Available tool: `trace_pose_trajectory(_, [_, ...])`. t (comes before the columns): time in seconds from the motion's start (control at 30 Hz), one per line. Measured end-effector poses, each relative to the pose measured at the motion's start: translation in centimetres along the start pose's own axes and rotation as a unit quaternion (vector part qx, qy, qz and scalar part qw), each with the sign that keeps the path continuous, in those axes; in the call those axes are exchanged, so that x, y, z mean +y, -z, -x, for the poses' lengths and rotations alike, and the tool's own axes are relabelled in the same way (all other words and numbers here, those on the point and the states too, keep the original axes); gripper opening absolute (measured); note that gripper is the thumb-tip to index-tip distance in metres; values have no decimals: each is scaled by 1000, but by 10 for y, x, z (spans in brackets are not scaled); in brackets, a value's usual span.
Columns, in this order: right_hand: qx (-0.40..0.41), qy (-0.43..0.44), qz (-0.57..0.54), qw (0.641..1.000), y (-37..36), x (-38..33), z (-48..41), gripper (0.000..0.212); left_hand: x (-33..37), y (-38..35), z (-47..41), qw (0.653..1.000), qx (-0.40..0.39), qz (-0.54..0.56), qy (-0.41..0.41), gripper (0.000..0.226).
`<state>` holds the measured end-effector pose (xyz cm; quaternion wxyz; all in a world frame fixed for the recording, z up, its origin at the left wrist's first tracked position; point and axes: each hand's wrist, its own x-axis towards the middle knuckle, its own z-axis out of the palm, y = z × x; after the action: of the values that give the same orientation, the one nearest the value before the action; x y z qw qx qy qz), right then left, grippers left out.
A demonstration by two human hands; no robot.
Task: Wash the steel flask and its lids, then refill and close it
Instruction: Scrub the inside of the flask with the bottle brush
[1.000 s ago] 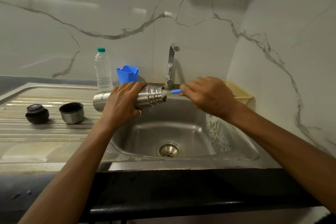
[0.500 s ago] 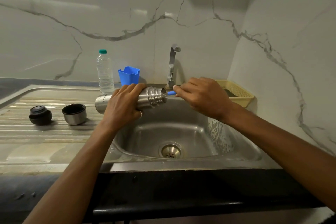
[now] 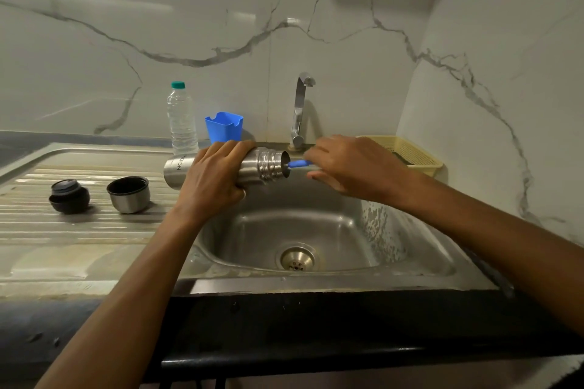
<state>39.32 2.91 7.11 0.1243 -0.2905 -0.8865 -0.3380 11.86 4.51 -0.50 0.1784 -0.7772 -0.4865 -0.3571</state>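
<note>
right hand (image 3: pixel 354 167) drew back | blue handle (image 3: pixel 300 163) end hidden inside flask (image 3: pixel 268 164)

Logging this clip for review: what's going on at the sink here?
A person appears to be cleaning inside the steel flask. The left hand grips it sideways over the sink; the right hand holds a blue-handled brush poked into its mouth. The black inner lid and steel cup lid sit on the draining board. No water shows at the tap.

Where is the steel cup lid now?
In the head view, the steel cup lid stands mouth-up on the drainboard, between the black stopper and the left hand.
</note>
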Motion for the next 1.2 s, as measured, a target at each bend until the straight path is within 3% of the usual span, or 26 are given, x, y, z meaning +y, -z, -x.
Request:
trace_pose_trajectory(0.03, [27, 63, 96, 993, -2, 2, 3, 11, 0, 0, 0, 1000, -2, 3, 0, 78])
trace_pose_trajectory(0.1, [54, 107, 209, 971, -8, 2, 7, 18, 1, 0, 1, 1000, -5, 5, -6, 78])
trace_pose_trajectory(0.17, [56, 77, 198, 976, -12, 1, 7, 18, 3, -1, 1, 1000, -2, 5, -7, 78])
trace_pose_trajectory(0.23, [32, 15, 84, 996, -13, -8, 4, 22, 2, -2, 1, 1000, 0, 4, -8, 78])
trace_pose_trajectory(0.3, [-63, -83, -131, 986, -4, -11, -5, 32, 0, -2, 2, 1000, -5, -6, -17, 78])
trace_pose_trajectory(0.37, [-155, -219, -377, 886, 7, -13, -12, 35, -2, -1, 3, 999, -6, -17, -28, 78])
trace_pose_trajectory(0.4, [-165, -242, -409, 864, 8, -13, -14, 36, -2, -1, 3, 999, -4, -20, -30, 78])
trace_pose_trajectory(0.43, [-158, -210, -362, 894, 9, -12, -15, 36, -2, -1, 2, 999, -2, -22, -28, 77])
trace_pose_trajectory(0.5, [-69, -58, -99, 991, 0, -9, -11, 35, -3, 0, 2, 1000, 2, -17, -18, 77])
trace_pose_trajectory(0.53, [-23, 2, 22, 999, -1, -9, -7, 32, -4, 1, 2, 1000, 3, -10, -12, 77])
trace_pose_trajectory(0.6, [-3, 63, 179, 982, -3, -7, 0, 26, -4, 1, 2, 1000, 2, -1, -9, 77])
trace_pose_trajectory(0.67, [-5, 64, 203, 977, -11, -6, 4, 24, -3, 1, 2, 1000, 3, -11, -15, 76])
trace_pose_trajectory(0.73, [-20, 47, 105, 993, -17, -7, 4, 28, -1, 1, 2, 999, 4, -21, -24, 75])
trace_pose_trajectory(0.8, [-66, -39, -73, 994, -13, -8, -3, 35, -1, 0, 3, 999, 2, -28, -37, 75])
trace_pose_trajectory(0.83, [-126, -109, -212, 963, -7, -8, -7, 38, -1, 0, 3, 999, 0, -31, -44, 75])
trace_pose_trajectory(0.9, [-207, -236, -462, 830, 3, -8, -12, 40, -3, 0, 3, 998, 0, -32, -47, 76])
trace_pose_trajectory(0.93, [-206, -239, -469, 825, 4, -8, -13, 40, -3, 0, 3, 998, 1, -32, -45, 76])
trace_pose_trajectory(0.97, [-182, -202, -388, 881, 4, -7, -12, 41, -3, 0, 2, 999, -1, -32, -40, 76])
trace_pose_trajectory(1.0, [-129, -125, -228, 957, -1, -5, -9, 40, -4, -1, 1, 999, -3, -28, -31, 77])
trace_pose_trajectory(1.03, [-63, -42, -59, 995, -5, -3, -6, 38, -5, -1, 1, 1000, -6, -16, -17, 79])
trace_pose_trajectory(1.1, [11, 56, 152, 987, -3, 2, 0, 31, -7, -1, 2, 1000, -15, 13, 8, 83])
trace_pose_trajectory(1.2, [46, 97, 233, 966, -5, 10, 7, 29, -10, 1, 3, 1000, -21, 17, 11, 83])
